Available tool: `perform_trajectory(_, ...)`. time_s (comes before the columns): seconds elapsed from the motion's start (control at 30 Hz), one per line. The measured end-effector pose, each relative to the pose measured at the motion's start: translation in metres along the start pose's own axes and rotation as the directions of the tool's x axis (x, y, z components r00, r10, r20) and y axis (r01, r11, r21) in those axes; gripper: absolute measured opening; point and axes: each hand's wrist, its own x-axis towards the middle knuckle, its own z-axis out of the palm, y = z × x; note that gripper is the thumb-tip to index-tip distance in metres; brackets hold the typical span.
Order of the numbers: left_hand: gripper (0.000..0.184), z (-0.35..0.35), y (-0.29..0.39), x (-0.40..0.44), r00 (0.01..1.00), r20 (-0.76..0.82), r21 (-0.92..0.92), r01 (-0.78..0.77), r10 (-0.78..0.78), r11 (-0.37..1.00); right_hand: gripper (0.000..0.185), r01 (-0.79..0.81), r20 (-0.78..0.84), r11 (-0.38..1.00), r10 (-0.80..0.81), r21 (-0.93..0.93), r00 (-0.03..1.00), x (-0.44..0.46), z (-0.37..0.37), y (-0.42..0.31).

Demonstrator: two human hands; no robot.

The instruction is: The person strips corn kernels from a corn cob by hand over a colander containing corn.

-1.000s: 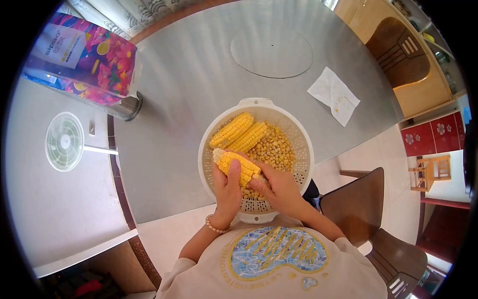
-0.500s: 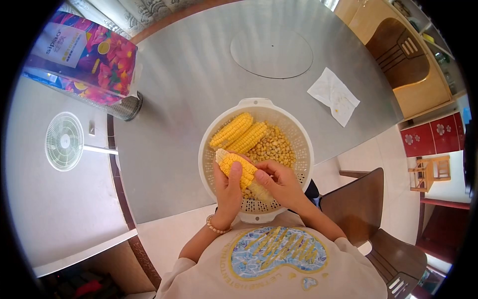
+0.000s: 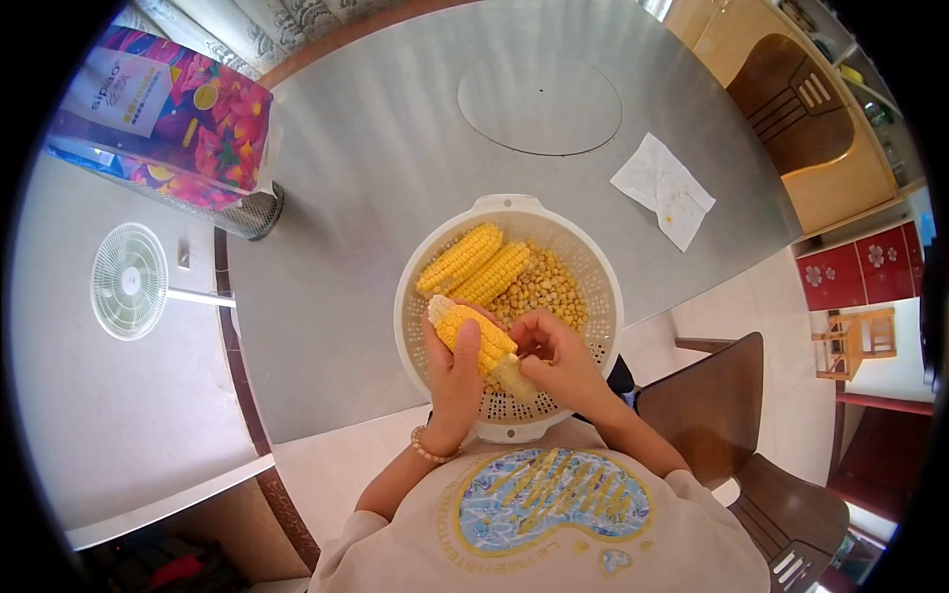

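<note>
Left grip (image 3: 456, 383) around corncob (image 3: 476, 336), tip (image 3: 438, 307) forward-left

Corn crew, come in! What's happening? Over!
Left hand gripping a corn cob. Right hand at its stripped end. Colander beneath holds loose kernels. Nothing blocking either hand.

The surface (image 3: 341, 336) has a smooth, softly glossy finish, and the perforated colander (image 3: 600, 296) looks like smooth plastic. The corn cob (image 3: 473, 333) is bumpy with a slight shine, the napkin (image 3: 664, 188) creased matt paper, the shirt (image 3: 410, 529) matt cloth, the chair (image 3: 704, 400) smooth, glossy wood.
</note>
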Motion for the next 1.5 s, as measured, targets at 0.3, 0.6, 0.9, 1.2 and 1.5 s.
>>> perform_trajectory(0.3, 0.021, 0.002, 0.004, 0.0, 0.999, -0.033, 0.017, -0.036, 0.036, 0.999, 0.032, 0.107, 0.038, 0.972, -0.102, -0.209, 0.994, -0.004, 0.005, -0.011)
perform_trajectory(0.6, 0.027, -0.001, 0.001, 0.001, 0.996, -0.092, -0.025, 0.006, -0.009, 1.0, 0.023, 0.079, -0.065, 0.878, -0.124, -0.472, 0.99, -0.005, 0.01, -0.009)
perform_trajectory(0.9, 0.028, 0.002, 0.004, 0.001, 0.997, -0.076, -0.083, -0.008, 0.002, 0.996, 0.024, 0.026, -0.056, 0.999, -0.029, -0.04, 0.998, -0.003, 0.007, -0.013)
perform_trajectory(1.2, 0.023, 0.001, 0.002, 0.0, 0.999, -0.04, 0.004, -0.034, 0.034, 0.999, 0.027, 0.063, -0.013, 0.986, -0.065, -0.156, 0.998, -0.004, 0.007, -0.01)
perform_trajectory(1.5, 0.026, 0.001, 0.004, 0.001, 0.992, -0.058, -0.199, 0.1, -0.114, 0.975, 0.034, 0.064, 0.068, 0.997, -0.067, 0.043, 0.995, 0.0, 0.006, -0.003)
